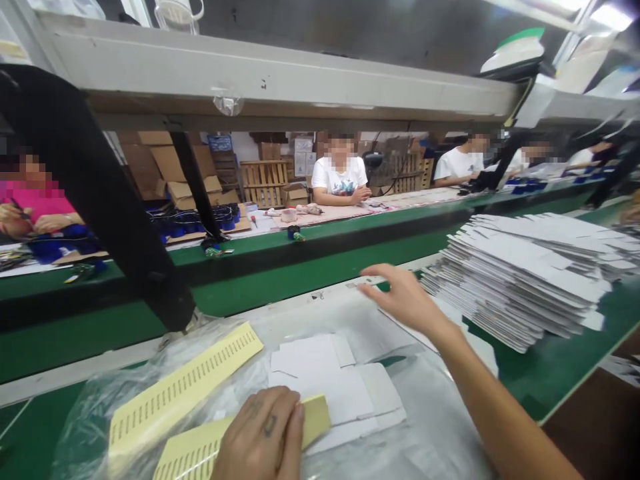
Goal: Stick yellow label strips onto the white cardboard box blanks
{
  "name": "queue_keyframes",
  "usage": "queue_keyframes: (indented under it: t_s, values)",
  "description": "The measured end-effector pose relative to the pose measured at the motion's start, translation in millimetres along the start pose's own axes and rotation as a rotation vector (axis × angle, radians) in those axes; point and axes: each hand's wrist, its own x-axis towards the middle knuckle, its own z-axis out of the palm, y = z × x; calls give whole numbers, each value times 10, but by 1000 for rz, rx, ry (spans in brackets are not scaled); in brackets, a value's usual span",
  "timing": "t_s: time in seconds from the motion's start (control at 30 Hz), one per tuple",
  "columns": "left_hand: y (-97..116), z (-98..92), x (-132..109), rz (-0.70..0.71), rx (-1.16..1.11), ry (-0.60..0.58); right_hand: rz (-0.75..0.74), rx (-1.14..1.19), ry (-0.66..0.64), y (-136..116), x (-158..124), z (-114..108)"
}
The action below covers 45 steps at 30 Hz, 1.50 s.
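My left hand (265, 430) is closed on a yellow label sheet (193, 452) with rows of small printed marks, near the bottom of the view. The sheet's right end sticks out past my fingers and overlaps a flat white carton blank (320, 377). My right hand (403, 300) is raised over the table's far edge, thumb and fingers apart, with nothing visible between them. A second yellow sheet (185, 387) with similar marks lies at the left on clear plastic film (420, 427). Part of the first sheet is hidden under my left hand.
A tall stack of flat white cartons (520, 280) stands to the right of my right arm. Beyond the table runs a green conveyor belt (300, 267) carrying small parts. A dark slanted post (105, 200) rises at left, below an overhead shelf (280, 67). Several co-workers sit opposite.
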Motion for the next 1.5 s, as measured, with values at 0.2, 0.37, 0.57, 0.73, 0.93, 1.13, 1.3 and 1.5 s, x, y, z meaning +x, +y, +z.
queue_keyframes:
  t_s: [0.2, 0.37, 0.57, 0.73, 0.93, 1.13, 1.3, 1.5]
  values:
    - [-87, -18, 49, -280, -133, -120, -620, 483, -536, -770, -578, 513]
    - [-112, -24, 26, -244, -90, -154, -507, 516, -451, -597, -689, 753]
    - [-52, -23, 41, -198, -73, -116, -707, 483, -289, -604, -729, 796]
    - [-29, -29, 57, -164, -61, -87, -758, 513, -171, -626, -813, 858]
    - [-27, -7, 44, -219, -54, -158, -642, 772, -229, -607, -744, 704]
    - [68, 19, 4, -84, 74, -219, -114, 740, -439, -527, -279, 763]
    - [83, 53, -48, -35, 119, -277, -138, 559, -483, -563, -158, 1134]
    - [67, 83, -87, -42, 129, -340, -172, 513, -502, -600, -237, 1225]
